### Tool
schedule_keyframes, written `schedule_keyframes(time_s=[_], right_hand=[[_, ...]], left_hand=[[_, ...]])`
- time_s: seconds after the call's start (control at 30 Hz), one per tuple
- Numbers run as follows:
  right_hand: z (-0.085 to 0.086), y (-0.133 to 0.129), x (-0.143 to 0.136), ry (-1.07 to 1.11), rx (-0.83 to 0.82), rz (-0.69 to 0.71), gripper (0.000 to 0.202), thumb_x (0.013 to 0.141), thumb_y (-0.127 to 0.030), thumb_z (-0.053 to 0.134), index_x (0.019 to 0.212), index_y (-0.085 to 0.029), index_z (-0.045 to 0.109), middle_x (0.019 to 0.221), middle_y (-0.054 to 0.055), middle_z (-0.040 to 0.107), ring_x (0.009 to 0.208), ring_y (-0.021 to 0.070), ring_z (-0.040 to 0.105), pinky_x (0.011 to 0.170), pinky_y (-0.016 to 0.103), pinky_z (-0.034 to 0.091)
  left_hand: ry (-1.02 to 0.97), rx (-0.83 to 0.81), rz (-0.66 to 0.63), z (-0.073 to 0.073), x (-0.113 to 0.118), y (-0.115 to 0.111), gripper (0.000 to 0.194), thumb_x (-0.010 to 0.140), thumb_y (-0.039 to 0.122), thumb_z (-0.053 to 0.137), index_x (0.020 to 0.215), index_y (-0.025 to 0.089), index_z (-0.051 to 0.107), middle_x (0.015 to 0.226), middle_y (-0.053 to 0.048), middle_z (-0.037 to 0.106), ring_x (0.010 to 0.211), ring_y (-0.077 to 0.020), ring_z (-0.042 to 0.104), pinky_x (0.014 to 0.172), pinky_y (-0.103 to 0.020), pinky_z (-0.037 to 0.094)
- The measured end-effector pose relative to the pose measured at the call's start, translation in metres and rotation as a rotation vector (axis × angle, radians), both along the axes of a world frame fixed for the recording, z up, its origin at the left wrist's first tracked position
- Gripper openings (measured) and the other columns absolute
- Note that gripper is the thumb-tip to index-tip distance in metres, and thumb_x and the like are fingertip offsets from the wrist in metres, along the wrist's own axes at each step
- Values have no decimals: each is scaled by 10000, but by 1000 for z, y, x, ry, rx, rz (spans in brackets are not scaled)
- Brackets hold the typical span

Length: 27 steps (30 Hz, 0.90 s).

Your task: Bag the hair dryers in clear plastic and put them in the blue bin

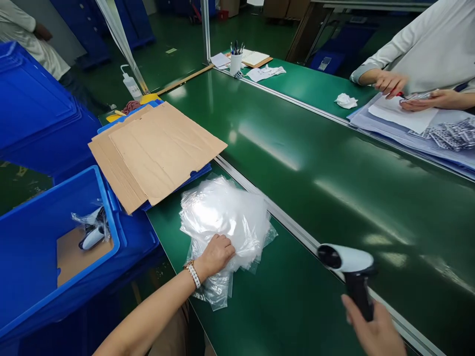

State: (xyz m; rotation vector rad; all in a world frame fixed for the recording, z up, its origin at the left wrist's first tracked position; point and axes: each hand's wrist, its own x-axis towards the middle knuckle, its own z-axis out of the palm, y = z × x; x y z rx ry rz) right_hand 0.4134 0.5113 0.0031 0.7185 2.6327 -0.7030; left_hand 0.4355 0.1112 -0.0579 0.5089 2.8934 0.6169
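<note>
A white and black handheld barcode scanner [356, 269] is gripped by its dark handle in my right hand [378, 326], held over the green table at the lower right. My left hand [217, 254] rests on a loose stack of clear plastic bags [226, 207], fingers curled down against the top ones; whether a bag is pinched between them is hidden. Inside the blue bin [107, 207] on the left, other scanners [92, 235] in clear plastic lie on a piece of cardboard.
Flat cardboard sheets [159, 148] lie beyond the bags. A metal rail [289, 227] runs along the green belt [282, 128]. Across it, a co-worker's hands [419, 96] handle small parts above white sheets. A pen cup [236, 63] stands at the back.
</note>
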Motion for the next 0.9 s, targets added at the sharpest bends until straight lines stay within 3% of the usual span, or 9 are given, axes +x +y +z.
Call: schedule_keyframes(time_s=[0.13,0.23,0.3,0.37,0.5,0.6,0.67,0.8,0.9], right_hand=[[-1,-44,55,-122,-295,-92,715,697,-807,610,1165,-269,557,879,86,709,786,346,688,646,434,533],[3,-74,75,-123,-386,-102,789,670,-861,609,1188,-269,550,907,78,702,824,343,685,660,418,540],[9,-92,83,-140,-398,-70,806,690,-885,578,1200,-262,541,885,71,695,812,336,684,668,416,551],[16,-110,89,-106,-392,-45,785,732,-878,558,1218,-261,535,906,72,698,781,320,684,651,403,554],[21,-143,94,-18,-404,51,790,805,-839,523,1337,-257,481,1124,117,697,842,305,700,646,373,562],[7,-165,89,-14,-366,201,920,800,-877,418,1396,-176,442,1268,191,637,1049,364,674,729,413,588],[-8,-175,82,39,-254,302,1028,791,-907,272,1373,-80,458,1263,261,608,1131,424,632,766,480,587],[-36,-180,70,95,-75,435,1095,809,-876,108,1303,21,495,1089,314,621,1024,478,654,720,568,579],[-38,-176,70,103,-91,488,1019,823,-878,171,1306,-58,537,1043,277,651,1015,464,676,777,602,602]], left_hand=[[-1,31,-4,20,12,-13,263,1022,170,430,823,176,602,860,-49,626,807,-190,547,732,-349,383],[87,78,69,41,22,-14,228,1007,139,432,868,186,606,879,-47,609,834,-193,527,757,-354,384],[130,116,116,46,25,-12,200,1017,185,447,898,190,608,888,-49,602,859,-200,519,783,-364,394],[97,146,131,42,25,-9,169,1006,227,489,894,184,608,915,-62,610,882,-217,522,798,-381,411],[-66,234,116,14,14,-4,108,955,198,551,884,165,625,1076,-111,653,968,-251,553,860,-419,459],[-97,283,120,-2,1,-4,157,959,185,550,830,166,638,979,-83,680,925,-217,590,879,-378,492],[-102,319,133,-2,-5,-7,181,953,170,562,788,170,637,864,-49,674,865,-185,608,860,-325,512],[-26,371,282,15,-5,-20,211,1004,175,445,963,155,651,1027,-88,669,978,-180,609,898,-313,521],[84,290,394,33,4,-24,206,996,224,464,964,160,657,1099,-130,648,1049,-234,579,937,-407,501]])
